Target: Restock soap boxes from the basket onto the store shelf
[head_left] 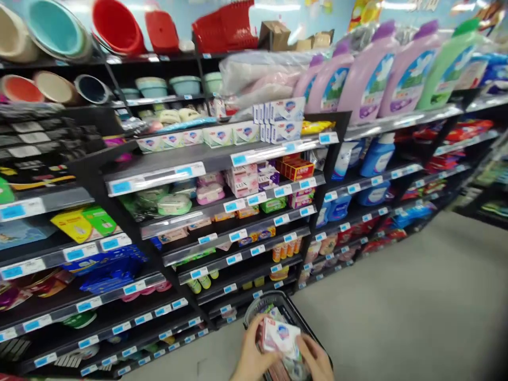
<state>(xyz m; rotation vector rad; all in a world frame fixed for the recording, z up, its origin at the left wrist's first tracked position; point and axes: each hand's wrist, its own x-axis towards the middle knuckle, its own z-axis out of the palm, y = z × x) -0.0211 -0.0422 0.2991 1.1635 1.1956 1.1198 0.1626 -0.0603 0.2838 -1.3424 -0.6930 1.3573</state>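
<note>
In the lower middle, a white soap box [281,336] with a blue emblem and a red corner is held over a dark shopping basket [299,313]. My left hand [254,350] grips its left side, thumb along the lower edge. Fingers of my right hand [316,359] close on the box's right end. Several packaged goods lie in the basket beneath, partly hidden by my hands and too blurred to name.
Shelves of soap boxes [288,111], detergent bottles [369,74] and blue bottles [378,154] stand ahead. Plastic basins [117,26] fill the upper left. Grey floor [397,296] stretches to the right. Shelf edges with price tags [238,159] jut out near the basket.
</note>
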